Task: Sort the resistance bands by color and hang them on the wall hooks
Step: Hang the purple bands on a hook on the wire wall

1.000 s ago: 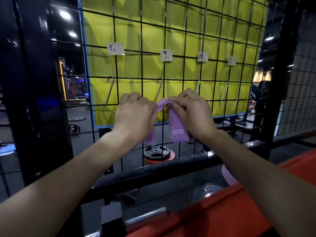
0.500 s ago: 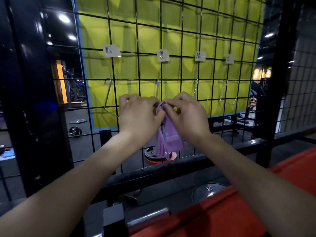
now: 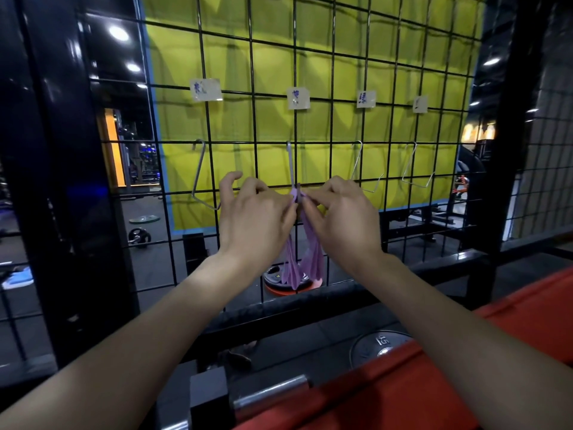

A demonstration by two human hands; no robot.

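Purple stretchy rubber resistance band (image 3: 305,259), pinched at its top by left hand (image 3: 255,220) and right hand (image 3: 341,218), fingertips curled tight, loop spread to slip over second bent-wire hook (image 3: 290,164) on black wire grid (image 3: 335,125); rest dangling below; neighbouring hooks bare.

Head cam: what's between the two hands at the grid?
In the head view, the left hand and right hand pinch the top of the purple band between them, at the lower end of the second hook; the rest hangs below.
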